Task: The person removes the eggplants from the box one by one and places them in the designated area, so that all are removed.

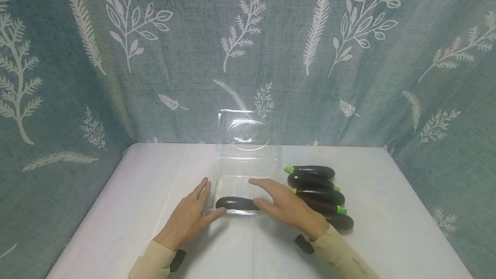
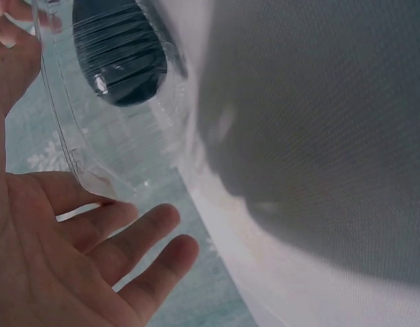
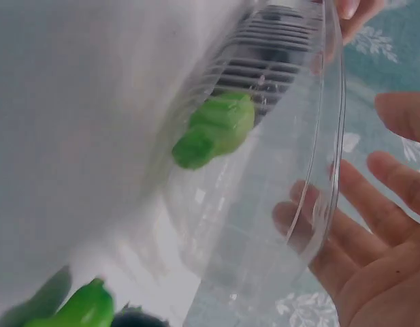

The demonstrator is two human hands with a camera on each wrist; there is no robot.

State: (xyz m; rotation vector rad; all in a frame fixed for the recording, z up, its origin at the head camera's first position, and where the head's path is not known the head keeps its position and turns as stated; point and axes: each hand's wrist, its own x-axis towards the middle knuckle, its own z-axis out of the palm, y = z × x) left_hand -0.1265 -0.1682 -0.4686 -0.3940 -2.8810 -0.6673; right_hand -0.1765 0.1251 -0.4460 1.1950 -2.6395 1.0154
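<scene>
A clear plastic clamshell container (image 1: 248, 158) stands on the table with its lid (image 1: 224, 130) raised at the back. Inside its base, along the front wall, lies a dark eggplant (image 1: 234, 203); the right wrist view shows its green cap (image 3: 227, 122) through the ribbed plastic. My left hand (image 1: 190, 214) is at the container's left side, fingers extended, with fingertips right at the corner in the left wrist view. Over the right side reaches my right hand (image 1: 286, 203), fingers spread and loosely bent around the rim, covering the eggplant's right end in the head view. Neither hand grips anything.
Several more eggplants (image 1: 314, 171) lie in a rough column right of the container, partly behind my right hand and wrist. A white cloth (image 1: 368, 184) covers the table. Patterned green-blue curtains (image 1: 193, 76) enclose the back and both sides.
</scene>
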